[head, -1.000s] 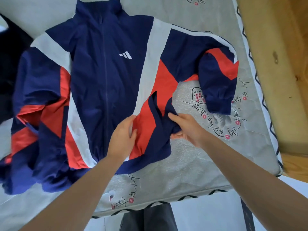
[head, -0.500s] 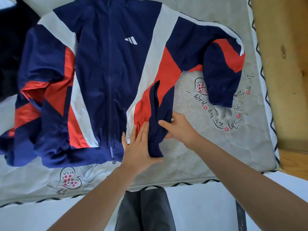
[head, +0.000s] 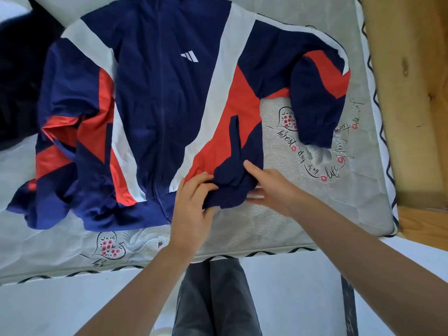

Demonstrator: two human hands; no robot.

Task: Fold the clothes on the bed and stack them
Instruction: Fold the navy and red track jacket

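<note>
While both hands, left hand (head: 194, 202) and right hand (head: 269, 184), pinch bunched hem (head: 229, 187) of jacket (head: 155, 112): smoothing stage; next, flatten between them.

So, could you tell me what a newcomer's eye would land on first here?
Most likely the jacket, navy with red and white panels, spread zip-up across the mattress. Next, both hands at its near hem: the left hand and right hand bunch a navy corner. A dark garment sits at the far left.
</note>
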